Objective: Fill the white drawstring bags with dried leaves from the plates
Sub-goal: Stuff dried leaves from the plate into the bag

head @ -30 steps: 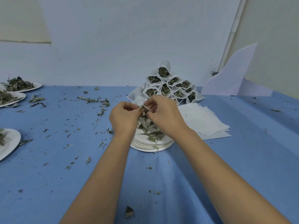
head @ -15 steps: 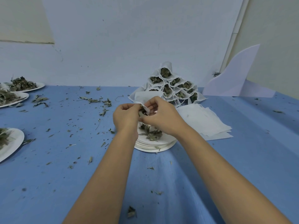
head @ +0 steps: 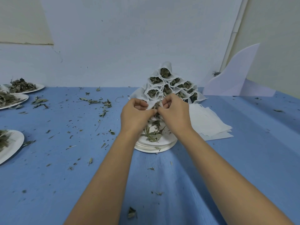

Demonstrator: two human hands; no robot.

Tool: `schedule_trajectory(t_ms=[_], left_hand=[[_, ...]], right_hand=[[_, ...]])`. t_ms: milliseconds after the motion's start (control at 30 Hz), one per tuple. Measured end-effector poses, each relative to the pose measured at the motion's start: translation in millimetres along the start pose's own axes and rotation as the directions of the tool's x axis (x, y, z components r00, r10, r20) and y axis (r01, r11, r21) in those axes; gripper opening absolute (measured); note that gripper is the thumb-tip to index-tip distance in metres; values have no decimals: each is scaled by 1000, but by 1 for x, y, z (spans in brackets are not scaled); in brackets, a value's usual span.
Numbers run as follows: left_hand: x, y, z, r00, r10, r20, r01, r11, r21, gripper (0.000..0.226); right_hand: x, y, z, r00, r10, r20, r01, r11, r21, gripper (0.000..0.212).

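**Both hands pinch one open bag over the plate stack**

Left hand point(head: 136, 115) and right hand point(head: 176, 115) meet above the stack of white round paper plates point(head: 152, 149), mid-table. Fingers of both are curled, thumb and fingertips pinching the mouth of a small white drawstring bag point(head: 150, 106) held between them, off the plate. Crumpled grey-green dried leaves point(head: 156, 105) show in the bag's opening. A few more long dried leaves point(head: 152, 135) lie loose on the top plate, under the hands.

Just behind the hands: a pyramid of filled white bags point(head: 168, 85), mouths facing the camera, dark leaf inside each. Right of the plates, touching the pyramid's edge: a flat pile of empty white bags point(head: 211, 125).

Far left, three more white plates with leaf heaps: back one point(head: 39, 87), middle one point(head: 24, 98), near one point(head: 16, 143), cut off by the frame. Leaf crumbs point(head: 97, 101) are scattered over the blue tablecloth point(head: 65, 184). A white curved board point(head: 233, 78) leans at the back right.
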State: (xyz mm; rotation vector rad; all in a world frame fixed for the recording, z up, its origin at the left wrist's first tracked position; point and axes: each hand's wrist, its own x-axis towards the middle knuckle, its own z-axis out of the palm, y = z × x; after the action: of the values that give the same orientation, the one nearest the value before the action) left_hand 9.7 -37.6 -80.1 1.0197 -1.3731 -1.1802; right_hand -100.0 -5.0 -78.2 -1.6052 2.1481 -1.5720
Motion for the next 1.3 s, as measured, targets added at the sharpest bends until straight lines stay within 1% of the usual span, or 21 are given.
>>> schedule_trajectory(t_ms=[67, 133, 200, 267, 333, 400, 500, 533, 633, 767, 833, 900, 1000, 1067, 1133, 1233, 1300], left_hand=[[-1, 1, 1, 999, 0, 53, 1, 1000, -23, 29], [-1, 1, 3, 997, -8, 74, 12, 998, -57, 29], [0, -1, 3, 999, 15, 32, -14, 1000, -22, 29], [1, -3, 1, 998, 48, -40, -47, 999, 27, 32], [5, -5, -3, 995, 53, -90, -51, 998, 28, 34], [7, -5, -6, 991, 64, -116, -63, 998, 20, 34], [6, -4, -9, 970, 164, -181, -144, 983, 116, 33], [6, -3, -10, 960, 192, -205, -164, 976, 146, 33], [4, -3, -12, 933, 234, -276, -187, 965, 184, 32], [4, -8, -16, 885, 315, -342, -230, 936, 266, 33], [6, -11, -18, 882, 312, -354, -217, 934, 283, 35], [8, -10, -19, 907, 282, -314, -211, 947, 243, 34], [9, -6, -19, 951, 232, -205, -206, 968, 141, 27], [12, -6, -19, 968, 187, -167, -176, 981, 80, 21], [14, -5, -19, 973, 162, -163, -156, 986, 50, 21], [13, -6, -19, 977, 178, -119, -168, 982, 90, 24], [11, -6, -17, 982, 179, -68, -172, 980, 98, 22]], right_hand=[[1, 2, -2, 1000, -3, -21, 2, 998, -56, 16], [0, 3, -3, 1000, -12, -19, 10, 995, -97, 16], [-1, 1, -3, 999, -42, -8, 41, 994, -104, 17], [-2, -3, -2, 995, -100, 5, 100, 988, -121, 19], [-2, -7, -2, 989, -143, 22, 145, 980, -136, 20], [-1, -11, -3, 987, -144, 69, 149, 986, -68, 20], [-2, -18, -5, 982, -99, 164, 78, 988, 130, 15], [-2, -20, -6, 978, -95, 184, 63, 983, 172, 15], [-4, -26, -6, 965, -92, 245, 29, 968, 249, 17], [-6, -28, -10, 935, -63, 348, -88, 911, 404, 18], [-5, -27, -9, 945, -49, 322, -85, 918, 388, 18], [-5, -24, -5, 974, -38, 223, -34, 950, 310, 14], [-5, -17, -1, 998, -36, 58, 25, 983, 182, 3], [-4, -11, 0, 999, -43, 1, 43, 996, 81, 10], [-2, -7, 0, 1000, 8, 26, -10, 995, 101, 15], [-1, -5, -1, 984, 121, 128, -149, 961, 232, 12], [-2, -5, 0, 976, 157, 153, -198, 929, 312, 9]])
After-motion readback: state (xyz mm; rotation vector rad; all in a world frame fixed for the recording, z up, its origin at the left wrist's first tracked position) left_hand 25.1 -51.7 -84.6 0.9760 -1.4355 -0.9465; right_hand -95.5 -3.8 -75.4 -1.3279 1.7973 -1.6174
